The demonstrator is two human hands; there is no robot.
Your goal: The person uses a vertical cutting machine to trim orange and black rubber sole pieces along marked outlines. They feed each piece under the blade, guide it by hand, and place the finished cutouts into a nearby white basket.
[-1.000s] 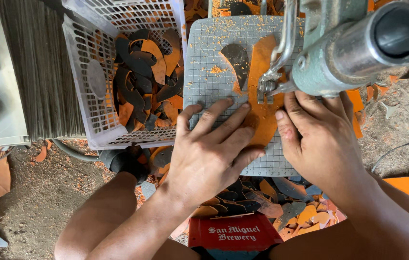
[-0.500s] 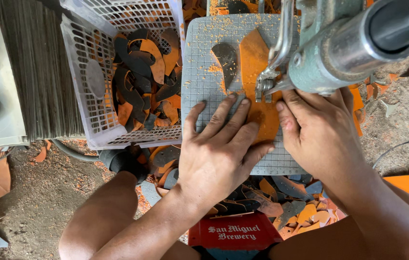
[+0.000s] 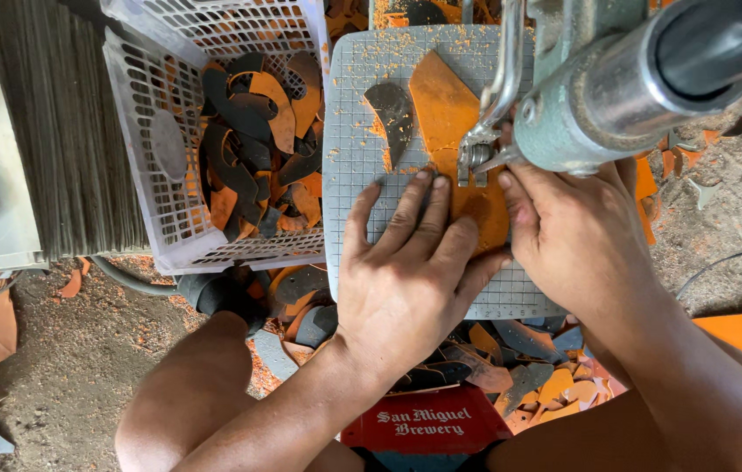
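Pressing the orange sheet [image 3: 458, 122] flat on the gridded surface [image 3: 353, 157], my left hand [image 3: 410, 280] lies spread with fingers on its near edge, grip open and flat. My right hand [image 3: 576, 240] pins the sheet's right side beside the machine's foot [image 3: 473, 157]. A dark offcut [image 3: 393, 114] lies just left of the sheet; a white basket [image 3: 139, 188] of cut pieces stands alongside.

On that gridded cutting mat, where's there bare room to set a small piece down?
The mat is bare along its left edge, between the white basket and the dark cut piece, and below the left hand. The middle is crowded: orange sheet, both hands, right hand, and the machine head.
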